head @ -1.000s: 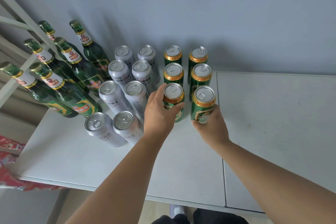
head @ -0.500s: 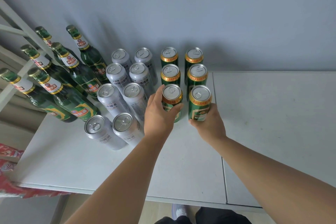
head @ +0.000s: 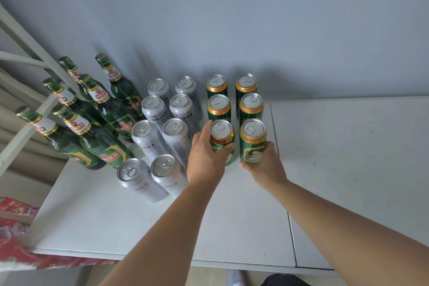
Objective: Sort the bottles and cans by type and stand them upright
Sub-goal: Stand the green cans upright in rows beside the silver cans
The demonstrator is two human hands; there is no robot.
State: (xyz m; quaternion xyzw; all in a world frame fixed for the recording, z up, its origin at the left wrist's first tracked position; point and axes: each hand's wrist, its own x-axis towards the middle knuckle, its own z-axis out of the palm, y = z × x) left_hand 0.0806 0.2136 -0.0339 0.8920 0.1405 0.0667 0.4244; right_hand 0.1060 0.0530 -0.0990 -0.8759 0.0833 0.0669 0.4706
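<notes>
Stock on the white bench point(head: 232, 227), three groups, all upright, ranged side by side against the blue-grey wall point(head: 255, 18). Item one, at the left: six green glass bottles point(head: 109, 109) with gold-collared necks and white neck labels, in two columns of three, close together. Item two, in the middle: eight silver cans point(head: 157, 114), two columns of four, tabs up, the nearest pair standing closer to the bench's front edge than anything else. Item three, at the right: six green cans point(head: 219, 104) with gold rims, two columns of three, just beside the silver ones. The person's hands were apart, one on each can of the nearest green row. The left hand point(head: 206, 158) gripped the front left green can point(head: 221, 132), fingers curled round its left side and thumb across its front. The right hand point(head: 264, 165) held the front right green can point(head: 253, 137) low on its body, thumb at the lower front and fingers round the right side. Whether either can stood on the bench or was lifted just clear could not be told. Both forearms were bare. Sundries: a white metal frame point(head: 23, 59) slanted past the bottles at the far left, red printed packaging point(head: 16, 255) lay below the bench's left corner, and a shoe point(head: 234, 278) showed on the floor under the near edge.
</notes>
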